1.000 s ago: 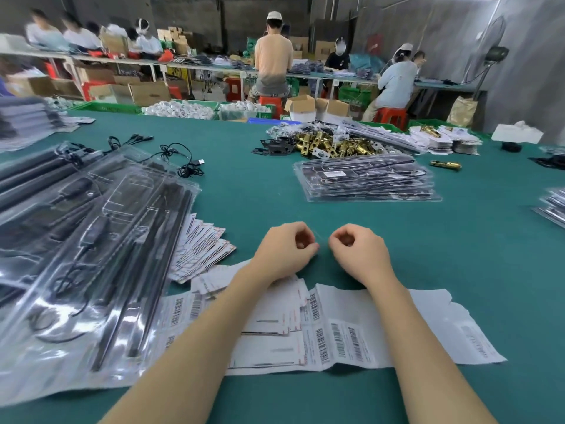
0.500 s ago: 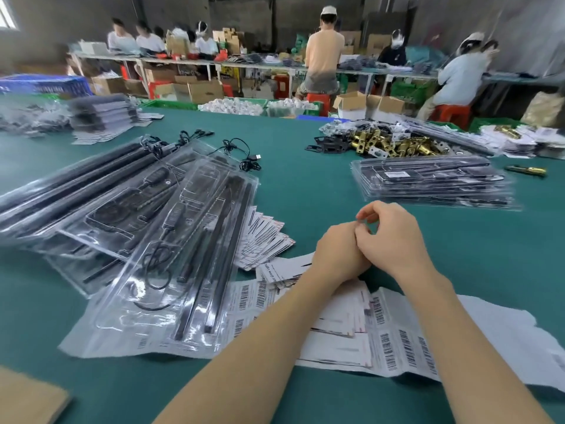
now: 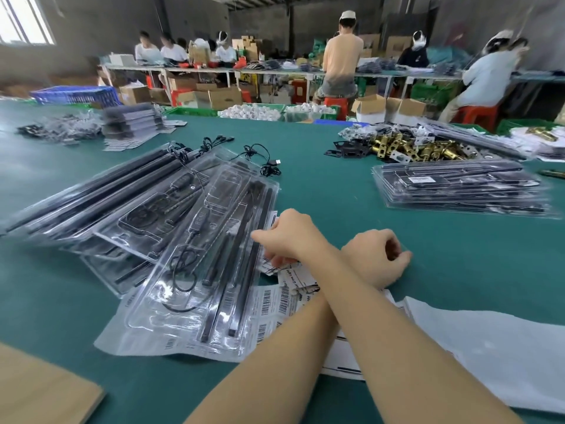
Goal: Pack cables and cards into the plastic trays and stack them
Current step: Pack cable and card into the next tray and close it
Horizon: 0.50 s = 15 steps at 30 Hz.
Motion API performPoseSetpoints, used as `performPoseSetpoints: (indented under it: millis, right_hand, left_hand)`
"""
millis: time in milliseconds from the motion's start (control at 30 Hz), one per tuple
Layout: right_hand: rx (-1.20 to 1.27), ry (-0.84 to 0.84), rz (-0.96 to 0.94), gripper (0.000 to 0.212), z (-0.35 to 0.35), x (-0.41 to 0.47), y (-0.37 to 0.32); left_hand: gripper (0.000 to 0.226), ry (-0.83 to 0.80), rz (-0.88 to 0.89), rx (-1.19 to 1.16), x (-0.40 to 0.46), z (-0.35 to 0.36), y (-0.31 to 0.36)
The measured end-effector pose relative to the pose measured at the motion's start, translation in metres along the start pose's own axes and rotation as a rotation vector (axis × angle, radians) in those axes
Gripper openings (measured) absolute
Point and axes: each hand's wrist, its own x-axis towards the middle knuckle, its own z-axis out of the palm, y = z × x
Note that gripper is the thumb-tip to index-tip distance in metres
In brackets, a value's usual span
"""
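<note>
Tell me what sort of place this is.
Likely a factory packing floor: long green table with stacked plastic trays, a pile of brass lock parts, and workers at a bench amid cardboard boxes.

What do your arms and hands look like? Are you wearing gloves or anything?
No gloves. Both arms are bare as far as the picture shows, with no sleeves in view. The right hand and the left hand have no watch, bracelet or ring that I can see, and no tape or markings either.
</note>
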Motion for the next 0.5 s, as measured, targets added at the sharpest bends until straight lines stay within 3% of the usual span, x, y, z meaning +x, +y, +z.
performPoseSetpoints:
  millis: [100, 267, 400, 500]
  right_hand:
    - [0.021, 0.038, 0.027, 0.016, 0.003, 0.001, 0.003]
    - [0.111, -0.014, 0.047, 0.027, 0.003, 0.001, 0.008]
    - [0.107, 0.016, 0.026, 0.050, 0.005, 0.002, 0.008]
    - [0.265, 0.043, 0.059, 0.044, 0.005, 0.005, 0.010]
  left_hand:
    - [0.021, 0.015, 0.020, -0.017, -0.001, -0.001, -0.001]
    - [0.022, -0.003, 0.007, 0.007, -0.005, -0.005, 0.005]
    - [0.022, -0.017, 0.007, 0.009, -0.008, -0.010, 0.009]
    - [0.023, -0.035, -0.001, 0.013, -0.010, -0.012, 0.012]
